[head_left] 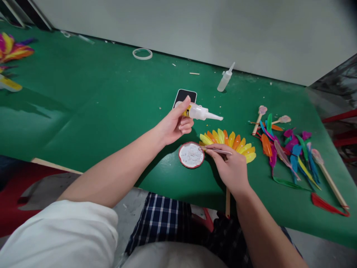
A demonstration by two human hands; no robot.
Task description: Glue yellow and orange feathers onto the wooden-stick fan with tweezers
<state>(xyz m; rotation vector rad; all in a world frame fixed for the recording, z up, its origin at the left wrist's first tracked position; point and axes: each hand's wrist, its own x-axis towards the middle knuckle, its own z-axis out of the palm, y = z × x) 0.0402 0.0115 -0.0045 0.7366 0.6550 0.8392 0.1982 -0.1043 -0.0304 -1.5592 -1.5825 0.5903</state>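
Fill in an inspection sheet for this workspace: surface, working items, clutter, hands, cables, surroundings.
Surface: green tabletop, small pale scraps scattered about
Working items: white plastic nozzle bottle with yellow label; thin pointed tool; red-rimmed round white piece; yellow-and-orange feather fan
Clutter: black-screened phone, translucent ring, standing translucent nozzle bottle, loose multicoloured feathers
Hands: left hand grips the labelled bottle, nozzle pointing right; right hand holds the tool, tip near the round piece's edge
Cables: nothing seen
Surroundings: plain grey panel behind; red seating partly visible at both sides
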